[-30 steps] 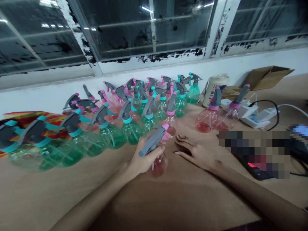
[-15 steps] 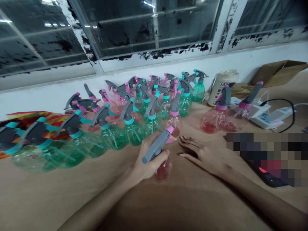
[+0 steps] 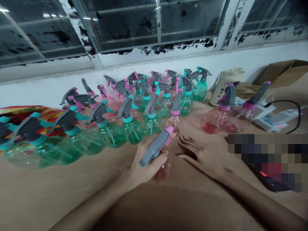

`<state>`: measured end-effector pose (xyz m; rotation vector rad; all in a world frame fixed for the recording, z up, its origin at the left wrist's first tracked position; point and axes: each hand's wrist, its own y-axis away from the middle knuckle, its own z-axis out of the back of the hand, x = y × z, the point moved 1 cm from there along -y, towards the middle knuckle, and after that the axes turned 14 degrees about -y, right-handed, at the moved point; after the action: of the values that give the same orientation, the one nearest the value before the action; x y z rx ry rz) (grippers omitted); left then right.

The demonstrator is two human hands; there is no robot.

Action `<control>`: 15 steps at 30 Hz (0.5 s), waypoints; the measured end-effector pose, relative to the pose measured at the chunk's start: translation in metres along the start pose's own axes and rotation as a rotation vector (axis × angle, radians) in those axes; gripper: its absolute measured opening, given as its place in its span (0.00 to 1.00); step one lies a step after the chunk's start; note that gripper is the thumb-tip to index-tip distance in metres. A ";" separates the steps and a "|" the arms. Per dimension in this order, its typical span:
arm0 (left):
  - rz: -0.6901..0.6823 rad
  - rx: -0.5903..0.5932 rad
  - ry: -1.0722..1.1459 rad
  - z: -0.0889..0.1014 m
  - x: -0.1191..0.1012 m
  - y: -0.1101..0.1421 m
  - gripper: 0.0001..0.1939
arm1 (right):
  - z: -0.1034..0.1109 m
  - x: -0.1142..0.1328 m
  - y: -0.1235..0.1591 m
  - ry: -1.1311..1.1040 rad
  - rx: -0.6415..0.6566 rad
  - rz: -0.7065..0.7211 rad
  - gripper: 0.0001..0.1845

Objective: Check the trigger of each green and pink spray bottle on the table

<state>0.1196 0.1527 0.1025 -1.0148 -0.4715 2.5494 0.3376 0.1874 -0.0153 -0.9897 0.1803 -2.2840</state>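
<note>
My left hand (image 3: 146,160) is wrapped round the neck of a pink spray bottle (image 3: 161,173) that stands on the table (image 3: 192,199). Its grey and pink trigger head (image 3: 156,146) rises above my fingers, the pink nozzle pointing away from me. Just right of it, my right hand (image 3: 199,154) rests on the table with fingers spread, holding nothing. Behind my left hand stands another pink spray bottle (image 3: 175,120). A row of green spray bottles (image 3: 134,130) runs from there to the left edge.
More pink and green bottles crowd toward the wall. Two pink spray bottles (image 3: 214,120) stand at the right, before a cream tumbler (image 3: 227,85). Beyond lie a power strip (image 3: 269,118) with cables and an open cardboard box (image 3: 281,73). A partly blurred-out dark device (image 3: 269,184) lies far right.
The view has shifted slightly. My left hand keeps its hold on the pink spray bottle, and my right hand stays flat on the table.
</note>
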 end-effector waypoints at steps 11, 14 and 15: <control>-0.079 -0.011 0.028 0.000 -0.001 0.000 0.11 | -0.006 0.003 0.006 0.088 0.018 0.033 0.31; -0.079 -0.001 0.037 0.000 -0.002 0.000 0.10 | -0.006 0.003 0.007 0.088 0.007 0.053 0.30; -0.072 0.005 0.039 0.000 -0.003 0.001 0.09 | -0.007 0.003 0.007 0.088 -0.003 0.064 0.30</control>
<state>0.1212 0.1510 0.1038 -1.0252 -0.4821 2.4616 0.3350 0.1795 -0.0208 -0.8735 0.2491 -2.2701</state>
